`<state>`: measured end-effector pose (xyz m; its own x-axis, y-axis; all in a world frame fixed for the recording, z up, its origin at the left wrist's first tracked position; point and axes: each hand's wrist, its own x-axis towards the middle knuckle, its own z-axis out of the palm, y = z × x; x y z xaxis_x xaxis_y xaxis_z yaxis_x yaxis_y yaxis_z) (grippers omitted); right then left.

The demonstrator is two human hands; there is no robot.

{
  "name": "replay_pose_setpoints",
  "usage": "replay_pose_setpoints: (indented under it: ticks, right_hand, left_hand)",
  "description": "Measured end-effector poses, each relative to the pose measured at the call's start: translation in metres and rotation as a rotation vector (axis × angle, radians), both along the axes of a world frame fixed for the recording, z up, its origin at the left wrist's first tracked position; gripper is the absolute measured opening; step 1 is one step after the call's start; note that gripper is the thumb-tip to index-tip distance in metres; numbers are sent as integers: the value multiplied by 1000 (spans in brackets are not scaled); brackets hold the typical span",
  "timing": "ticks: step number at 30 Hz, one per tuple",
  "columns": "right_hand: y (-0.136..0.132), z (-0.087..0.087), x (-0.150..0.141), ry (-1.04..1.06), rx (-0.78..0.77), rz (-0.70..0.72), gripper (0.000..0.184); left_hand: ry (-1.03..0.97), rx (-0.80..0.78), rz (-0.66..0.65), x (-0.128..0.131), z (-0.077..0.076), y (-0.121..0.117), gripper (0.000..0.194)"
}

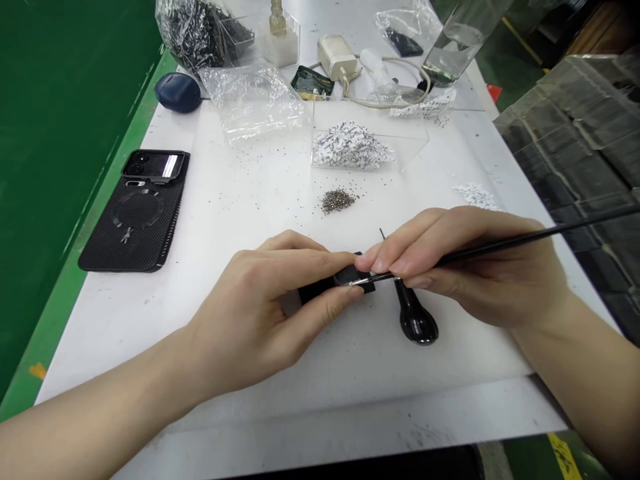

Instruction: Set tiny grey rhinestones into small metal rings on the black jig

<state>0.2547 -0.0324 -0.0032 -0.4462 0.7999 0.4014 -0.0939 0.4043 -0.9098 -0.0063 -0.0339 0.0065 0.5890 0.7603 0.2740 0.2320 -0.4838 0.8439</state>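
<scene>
My left hand (265,300) is closed on a small black block (345,273), with the thumb at its near side and the fingers over its far side. My right hand (475,267) grips a slim, long black tool (500,247) like a pen. The tool's thin, pale tip lies at the block, beside my left thumb; its exact kind is unclear. My right fingertips also touch the block's edge. Under and beside my right fingers lies a tool with a bulbous black handle (417,320) and thin shaft, its middle hidden.
Beyond the hands are a pile of tiny dark metallic parts (338,200) and a clear tray (320,160) of small white pieces. A phone (135,213) lies left, near a blue bulb (177,92). Plastic bags (255,100), a charger (337,57) and a clear container (457,47) stand behind.
</scene>
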Motion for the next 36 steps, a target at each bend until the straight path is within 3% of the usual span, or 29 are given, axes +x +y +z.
replay_pose_setpoints:
  ticks: [7, 13, 27, 32, 36]
  right_hand:
    - [2, -4, 1, -10, 67, 22, 22]
    - [6, -8, -5, 98, 40, 9, 19]
    - [6, -8, -5, 67, 29, -18, 25]
    - [7, -10, -3, 109, 54, 39, 32]
    - [5, -7, -4, 67, 12, 0, 25]
  left_hand:
    - [0, -1, -2, -3, -1, 0, 24]
    - [38, -15, 4, -3, 2, 1, 22]
    - [2, -15, -4, 1, -1, 0, 20]
    - [24, 1, -3, 0, 3, 2, 21]
    - [32, -3, -5, -1, 4, 2, 20]
